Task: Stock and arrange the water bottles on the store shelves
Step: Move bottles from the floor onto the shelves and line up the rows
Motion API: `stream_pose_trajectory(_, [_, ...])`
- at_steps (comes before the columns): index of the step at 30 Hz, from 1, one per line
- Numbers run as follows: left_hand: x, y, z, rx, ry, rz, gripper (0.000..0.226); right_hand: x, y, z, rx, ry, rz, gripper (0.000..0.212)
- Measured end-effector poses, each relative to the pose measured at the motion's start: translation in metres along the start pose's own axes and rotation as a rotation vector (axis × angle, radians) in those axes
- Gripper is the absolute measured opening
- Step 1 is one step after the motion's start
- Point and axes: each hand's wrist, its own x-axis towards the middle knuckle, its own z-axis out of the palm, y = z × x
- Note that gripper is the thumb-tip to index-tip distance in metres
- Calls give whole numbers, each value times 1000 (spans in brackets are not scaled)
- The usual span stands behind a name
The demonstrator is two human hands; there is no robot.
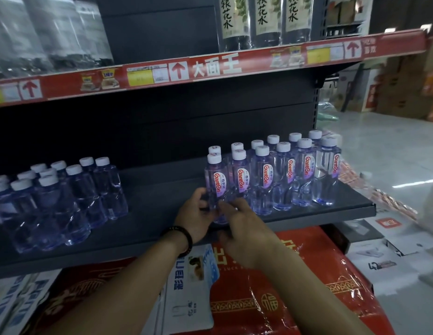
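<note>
While the left hand [196, 215] curls round the lower left side of the front bottle [216, 182], the right hand [245, 224] grips its base from the right, bottle upright on the shelf [150, 213] at the left end of the right-side bottle group [283, 175].

Left hand [194, 215] and right hand [244, 226] hide the front bottle [216, 176] low down; the top edge crops upper-shelf bottles [265, 20].

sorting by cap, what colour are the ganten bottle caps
White caps on the bottles, clearest in the head view.
</note>
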Motion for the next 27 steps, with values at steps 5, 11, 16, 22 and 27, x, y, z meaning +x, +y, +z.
stream_pose_trajectory(5, [-3, 7, -3, -4, -22, -57, 43, 1, -7, -1, -47, 30, 38, 56])
stream_pose_trajectory(11, [-32, -8, -47, 13, 36, -146, 49, 13, -44, 3, -38, 109, -26, 35])
stream_pose_trajectory(16, [-81, -41, -125, -54, 335, -175, 31, 38, -97, 36, 25, 24, -110, 36])
stream_pose_trajectory(22, [-119, -73, -197, 100, 722, -127, 40, 73, -166, 105, 374, -97, -132, 40])
stream_pose_trajectory(27, [-123, -86, -226, 122, 734, -105, 40, 101, -202, 153, 599, -79, -133, 39])
